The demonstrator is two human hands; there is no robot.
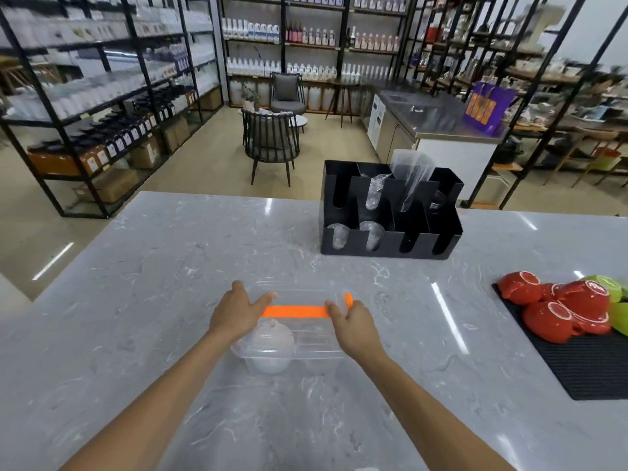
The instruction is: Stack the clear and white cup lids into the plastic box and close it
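A clear plastic box (pixel 316 348) sits on the marble counter in front of me, its clear cover on top with an orange handle (pixel 295 311) across it. Through the plastic at the box's left end I see a stack of clear and white cup lids (pixel 273 346). My left hand (pixel 238 312) rests flat on the left part of the cover, fingers spread, thumb touching the handle's left end. My right hand (pixel 351 322) grips the cover's right end beside an orange latch (pixel 349 300).
A black cup organiser (pixel 390 239) holding clear cups stands behind the box to the right. Red and green cups (pixel 564 307) lie on a black mat (pixel 584 368) at the right edge. The grey marble counter (pixel 170 283) spreads to the left.
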